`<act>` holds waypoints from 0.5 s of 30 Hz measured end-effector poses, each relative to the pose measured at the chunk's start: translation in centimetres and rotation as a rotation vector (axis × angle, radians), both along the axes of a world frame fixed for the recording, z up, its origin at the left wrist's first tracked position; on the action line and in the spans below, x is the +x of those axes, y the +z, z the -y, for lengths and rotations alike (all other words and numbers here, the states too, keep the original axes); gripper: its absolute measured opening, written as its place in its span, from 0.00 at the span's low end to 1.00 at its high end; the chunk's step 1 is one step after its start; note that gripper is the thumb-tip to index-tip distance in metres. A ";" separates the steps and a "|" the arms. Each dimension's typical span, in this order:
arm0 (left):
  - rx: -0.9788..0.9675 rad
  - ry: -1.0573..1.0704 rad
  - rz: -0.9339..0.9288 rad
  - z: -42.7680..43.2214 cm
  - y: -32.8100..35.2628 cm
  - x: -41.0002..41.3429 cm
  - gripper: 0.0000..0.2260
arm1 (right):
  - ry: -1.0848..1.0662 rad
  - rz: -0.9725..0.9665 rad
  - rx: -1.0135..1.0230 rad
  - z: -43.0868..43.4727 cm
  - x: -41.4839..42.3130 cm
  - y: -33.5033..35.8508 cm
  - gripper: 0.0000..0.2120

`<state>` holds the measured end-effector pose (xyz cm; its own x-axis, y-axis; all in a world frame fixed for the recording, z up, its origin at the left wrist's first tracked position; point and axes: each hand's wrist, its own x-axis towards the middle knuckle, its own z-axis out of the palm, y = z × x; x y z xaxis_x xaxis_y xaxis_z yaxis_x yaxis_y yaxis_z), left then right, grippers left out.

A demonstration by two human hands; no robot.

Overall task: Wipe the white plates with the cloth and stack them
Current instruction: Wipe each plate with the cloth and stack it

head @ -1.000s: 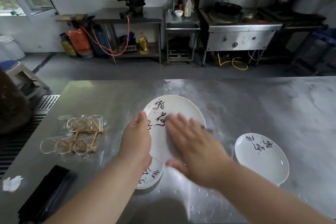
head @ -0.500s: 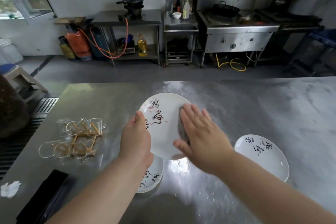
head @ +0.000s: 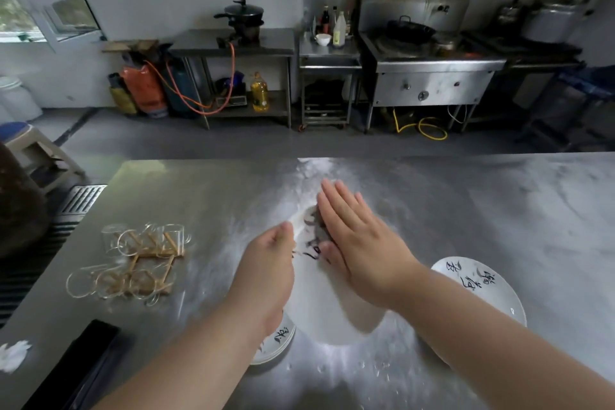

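A round white ceramic plate with black brush lettering (head: 327, 306) is held up off the brushed-steel bench (head: 499, 210), tilted, between the two grips, and is seen blurred. The left grip (head: 266, 273) is closed on the plate's left rim, with the thumb laid over the front edge and the other fingers hidden behind it. The right grip (head: 362, 250) is spread flat, its fingers straight and together, and is pressed against the upper face of the plate; nothing is clasped by it. A small dark grey cloth (head: 317, 230) is trapped under the right grip's fingers, so that only its left edge is seen just beside them, lying over the lettering. Directly below the left grip's wrist, more white lettered plates (head: 279, 338) are lying on the bench, partly covered by the forearm; layered rims are seen, but their number cannot be told. To the right of the right grip, beyond its forearm, a further single white lettered plate (head: 479, 293) is lying flat on the bench, apart from the held one. Well to the left of the left grip, a cluster of clear drinking glasses on a light wooden lattice rack (head: 139, 260) is lying on the bench. Nearer the viewer than that rack, and down to the left of the left grip's forearm, a flat black oblong object (head: 83, 366) is found at the bench's edge, with a crumpled white paper scrap (head: 13, 354) just beside it on its left.
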<state>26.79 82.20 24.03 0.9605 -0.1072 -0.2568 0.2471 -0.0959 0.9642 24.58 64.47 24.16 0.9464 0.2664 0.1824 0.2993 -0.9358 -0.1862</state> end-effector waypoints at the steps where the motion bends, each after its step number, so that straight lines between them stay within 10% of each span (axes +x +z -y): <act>1: 0.017 -0.072 0.035 0.2 0.3 -0.2 0.21 | 0.049 0.023 -0.003 -0.1 0.9 1.1 0.31; 15: 0.041 -0.284 0.099 -2.2 2.0 0.6 0.19 | -0.152 0.079 0.253 -0.7 0.7 2.3 0.12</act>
